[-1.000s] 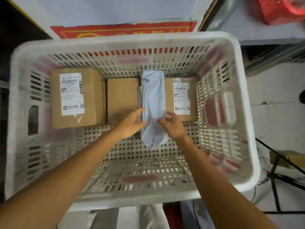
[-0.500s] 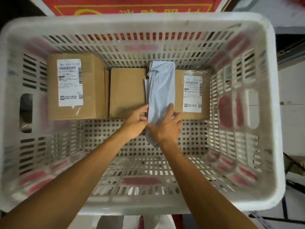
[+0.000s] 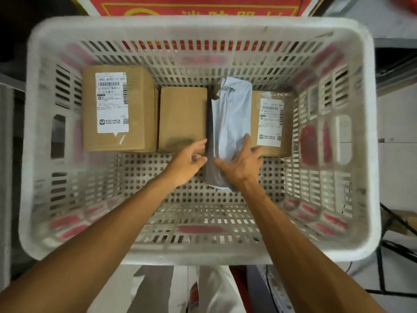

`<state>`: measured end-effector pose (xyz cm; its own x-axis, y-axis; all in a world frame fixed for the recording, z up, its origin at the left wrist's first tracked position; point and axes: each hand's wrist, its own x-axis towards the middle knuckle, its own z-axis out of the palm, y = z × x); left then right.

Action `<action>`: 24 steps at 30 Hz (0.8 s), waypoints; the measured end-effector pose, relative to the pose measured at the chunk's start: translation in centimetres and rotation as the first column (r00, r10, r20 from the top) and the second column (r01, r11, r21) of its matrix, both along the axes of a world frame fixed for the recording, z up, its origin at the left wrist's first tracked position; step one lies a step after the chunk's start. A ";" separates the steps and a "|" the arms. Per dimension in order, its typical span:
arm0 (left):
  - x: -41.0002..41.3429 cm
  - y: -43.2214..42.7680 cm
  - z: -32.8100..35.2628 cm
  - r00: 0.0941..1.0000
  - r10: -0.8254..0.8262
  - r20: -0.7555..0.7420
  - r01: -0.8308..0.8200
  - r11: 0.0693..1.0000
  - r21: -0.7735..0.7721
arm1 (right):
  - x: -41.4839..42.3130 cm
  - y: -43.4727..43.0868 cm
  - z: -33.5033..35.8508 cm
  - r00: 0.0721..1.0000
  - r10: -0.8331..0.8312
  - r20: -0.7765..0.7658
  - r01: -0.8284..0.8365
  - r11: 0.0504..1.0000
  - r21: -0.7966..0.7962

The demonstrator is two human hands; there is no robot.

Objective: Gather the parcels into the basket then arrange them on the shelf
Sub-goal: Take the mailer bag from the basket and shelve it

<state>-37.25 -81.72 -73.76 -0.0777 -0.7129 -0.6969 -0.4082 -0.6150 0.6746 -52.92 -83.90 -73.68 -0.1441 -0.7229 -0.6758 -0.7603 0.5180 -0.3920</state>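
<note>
A white slotted plastic basket (image 3: 198,256) fills the view. Along its far wall lie a labelled cardboard box (image 3: 137,109), a plain cardboard box (image 3: 182,116) and a smaller labelled box (image 3: 270,123). A grey plastic mailer bag (image 3: 232,118) stands on edge between the plain box and the smaller labelled box. My right hand (image 3: 241,166) grips the bag's near end, fingers spread over its right face. My left hand (image 3: 187,161) touches the bag's left edge beside the plain box, fingers curled.
A red sign with yellow characters (image 3: 198,6) lies beyond the basket's far rim. Pale floor (image 3: 397,159) and dark stand legs (image 3: 394,224) show at the right. The near half of the basket's perforated floor (image 3: 203,199) holds no parcels.
The grey bag has gone from lying flat over the boxes to standing on edge in the gap. Both hands followed it, closing in on its near end. The view shifted slightly.
</note>
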 end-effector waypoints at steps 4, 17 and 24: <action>0.2 -0.3 1.2 0.997 0.017 -0.078 -0.010 0.996 0.088 | -2.8 0.8 2.8 0.990 -0.025 0.138 0.029 0.999 -0.026; 0.3 1.6 2.7 0.880 0.316 -0.356 -0.164 0.903 0.397 | -8.4 3.9 5.8 0.711 -0.285 0.642 0.255 0.956 0.143; 1.8 2.1 5.4 0.823 0.396 -0.408 -0.239 0.892 0.384 | -7.8 3.9 6.7 0.558 -0.388 0.733 0.272 0.921 0.281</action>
<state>-35.40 -79.58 -68.38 -0.2532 -0.5139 -0.8196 0.1588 -0.8578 0.4888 -60.77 -79.96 -66.94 0.2530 -0.6384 -0.7270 0.0237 0.7553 -0.6550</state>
